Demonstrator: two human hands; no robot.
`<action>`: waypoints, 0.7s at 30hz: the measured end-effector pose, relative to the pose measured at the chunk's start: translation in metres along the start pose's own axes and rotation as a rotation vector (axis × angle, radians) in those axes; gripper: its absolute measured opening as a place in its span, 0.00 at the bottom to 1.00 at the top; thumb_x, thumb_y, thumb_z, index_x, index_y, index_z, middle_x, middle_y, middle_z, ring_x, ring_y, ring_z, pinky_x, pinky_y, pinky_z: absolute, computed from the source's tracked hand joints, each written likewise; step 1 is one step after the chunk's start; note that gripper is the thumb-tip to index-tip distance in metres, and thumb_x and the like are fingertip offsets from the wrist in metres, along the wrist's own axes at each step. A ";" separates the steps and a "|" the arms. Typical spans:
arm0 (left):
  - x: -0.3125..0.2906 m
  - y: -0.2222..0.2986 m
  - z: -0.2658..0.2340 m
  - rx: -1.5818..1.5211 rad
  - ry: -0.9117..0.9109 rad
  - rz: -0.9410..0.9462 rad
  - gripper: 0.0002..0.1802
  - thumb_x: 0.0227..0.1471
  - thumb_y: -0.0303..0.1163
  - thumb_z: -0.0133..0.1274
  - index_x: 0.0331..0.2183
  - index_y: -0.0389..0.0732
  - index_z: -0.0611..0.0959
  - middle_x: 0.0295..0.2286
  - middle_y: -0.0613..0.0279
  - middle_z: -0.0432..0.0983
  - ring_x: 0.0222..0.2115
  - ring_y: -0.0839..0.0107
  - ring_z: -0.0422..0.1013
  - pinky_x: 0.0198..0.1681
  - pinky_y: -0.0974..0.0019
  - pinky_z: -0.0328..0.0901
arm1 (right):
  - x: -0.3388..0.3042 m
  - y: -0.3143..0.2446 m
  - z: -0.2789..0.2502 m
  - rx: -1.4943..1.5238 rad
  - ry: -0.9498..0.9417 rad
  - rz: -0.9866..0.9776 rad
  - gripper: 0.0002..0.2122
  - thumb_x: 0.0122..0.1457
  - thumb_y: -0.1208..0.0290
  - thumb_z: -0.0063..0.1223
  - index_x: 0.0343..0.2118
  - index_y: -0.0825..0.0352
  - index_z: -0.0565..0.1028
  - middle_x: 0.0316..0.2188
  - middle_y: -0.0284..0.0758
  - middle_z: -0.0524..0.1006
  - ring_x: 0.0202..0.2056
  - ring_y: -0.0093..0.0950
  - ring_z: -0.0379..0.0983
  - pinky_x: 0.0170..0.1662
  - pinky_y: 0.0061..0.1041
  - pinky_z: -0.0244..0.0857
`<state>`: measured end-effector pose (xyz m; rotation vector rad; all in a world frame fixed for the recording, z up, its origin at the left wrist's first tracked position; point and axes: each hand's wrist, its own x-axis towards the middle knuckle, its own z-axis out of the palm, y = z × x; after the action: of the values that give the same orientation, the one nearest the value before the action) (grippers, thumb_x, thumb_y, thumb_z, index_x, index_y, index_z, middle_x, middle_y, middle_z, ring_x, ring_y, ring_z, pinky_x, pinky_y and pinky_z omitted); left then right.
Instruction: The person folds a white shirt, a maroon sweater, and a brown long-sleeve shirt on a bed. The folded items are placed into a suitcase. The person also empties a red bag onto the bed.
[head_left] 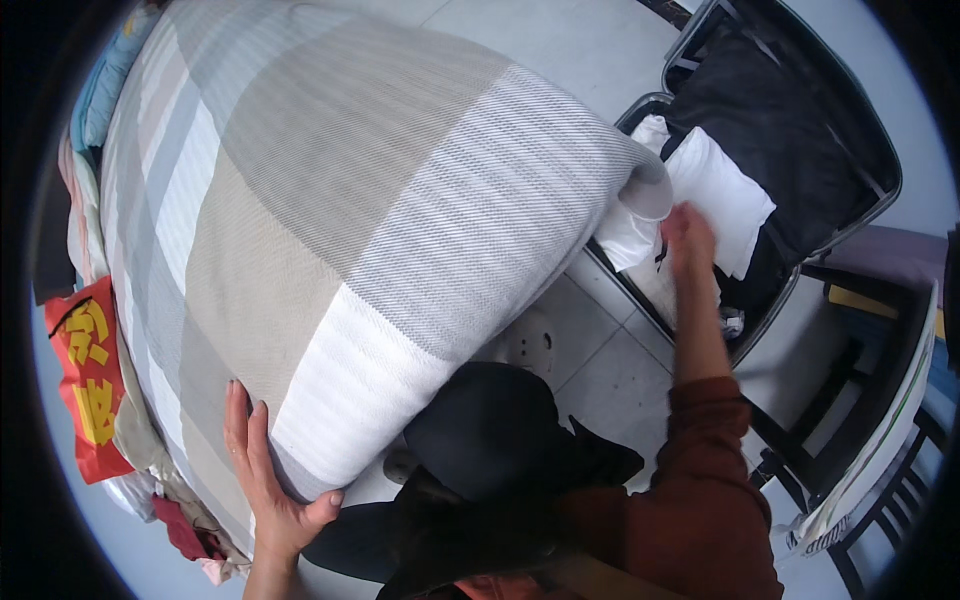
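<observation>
My left hand (275, 500) lies on the near corner of a bed with a striped and checked grey, beige and white cover (420, 250). Its fingers are stretched out and the thumb is apart, pressing at the cover's edge. To the right, my right arm in a rust-red sleeve reaches into an open dark suitcase (770, 300). There my right hand (688, 235) is beside a folded white item (725, 195) and a white crinkled bag (628, 235). Motion smears its fingers, so whether they grip anything is unclear. Black fabric (775, 130) fills the suitcase's far part.
A red bag with yellow lettering (92, 380) and heaped clothes (185, 525) lie along the bed's left side. A dark-framed stand or chair (820, 420) is right of the suitcase. A pale clog (531, 343) shows on the tiled floor (590, 340) between bed and suitcase.
</observation>
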<state>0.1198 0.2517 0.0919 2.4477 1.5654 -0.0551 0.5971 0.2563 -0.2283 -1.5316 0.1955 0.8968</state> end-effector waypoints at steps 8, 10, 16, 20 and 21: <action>-0.001 -0.005 -0.001 -0.012 -0.040 -0.033 0.53 0.37 0.69 0.45 0.58 0.46 0.54 0.57 0.42 0.44 0.58 0.44 0.44 0.56 0.42 0.41 | 0.098 0.000 -0.029 -1.609 0.175 -0.452 0.33 0.55 0.40 0.33 0.59 0.53 0.50 0.62 0.42 0.41 0.61 0.49 0.34 0.55 0.58 0.41; -0.003 -0.006 -0.001 -0.028 -0.049 -0.044 0.53 0.38 0.68 0.46 0.58 0.44 0.53 0.57 0.40 0.43 0.58 0.44 0.43 0.57 0.42 0.40 | 0.093 0.065 -0.035 -1.766 0.216 -0.462 0.32 0.55 0.40 0.32 0.59 0.53 0.51 0.61 0.44 0.42 0.61 0.49 0.36 0.57 0.56 0.39; -0.018 -0.007 -0.006 -0.034 -0.082 -0.142 0.58 0.38 0.69 0.45 0.58 0.37 0.48 0.57 0.37 0.39 0.58 0.46 0.40 0.58 0.46 0.38 | 0.107 0.073 -0.023 -1.740 0.300 -0.571 0.32 0.55 0.39 0.31 0.59 0.54 0.54 0.62 0.44 0.40 0.61 0.48 0.35 0.58 0.54 0.34; -0.013 -0.007 -0.007 -0.009 -0.115 -0.107 0.58 0.37 0.69 0.46 0.58 0.37 0.48 0.57 0.36 0.38 0.58 0.45 0.40 0.57 0.45 0.38 | 0.099 0.055 -0.010 -1.762 0.274 -0.332 0.33 0.53 0.38 0.33 0.58 0.53 0.54 0.62 0.42 0.40 0.61 0.47 0.36 0.57 0.53 0.40; -0.010 -0.007 -0.008 -0.038 -0.112 -0.100 0.58 0.37 0.69 0.46 0.58 0.37 0.48 0.57 0.35 0.38 0.58 0.45 0.40 0.57 0.44 0.38 | 0.101 0.048 -0.004 -1.762 0.348 -0.432 0.33 0.53 0.38 0.35 0.58 0.53 0.55 0.62 0.41 0.40 0.61 0.46 0.36 0.56 0.53 0.41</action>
<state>0.1081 0.2475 0.1004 2.2938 1.6236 -0.1754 0.6384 0.2814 -0.3291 -3.1412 -0.9095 0.2739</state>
